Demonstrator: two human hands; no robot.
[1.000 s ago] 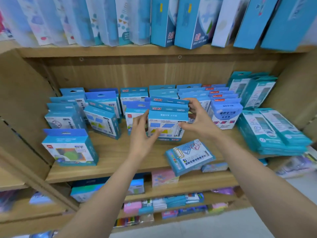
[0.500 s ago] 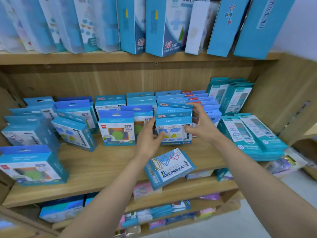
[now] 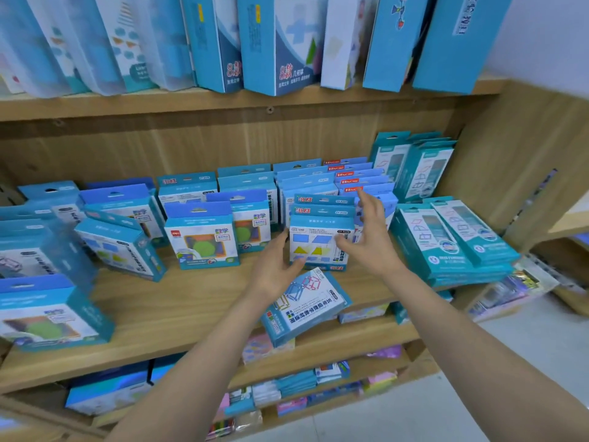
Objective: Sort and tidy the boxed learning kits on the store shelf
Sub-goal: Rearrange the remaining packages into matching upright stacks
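Observation:
A blue kit box with shape pictures (image 3: 318,242) stands upright at the front of a short row in the middle of the wooden shelf (image 3: 178,311). My left hand (image 3: 274,266) is open just left of it, fingers near its lower left corner. On the other side my right hand (image 3: 371,232) is open with fingers spread, just off the box's right edge. A flat kit box with cube drawings (image 3: 304,303) lies tilted over the shelf's front edge, below my hands.
Upright kit boxes with a green circle (image 3: 202,239) fill the shelf's left and middle. Teal flat packs (image 3: 452,240) are stacked at the right, more standing behind. Tall blue boxes (image 3: 277,43) line the shelf above. Lower shelves hold small mixed packs.
Both hands have let go of the shape-picture box and opened, drawing slightly away from its sides. The camera has swung a little further left.

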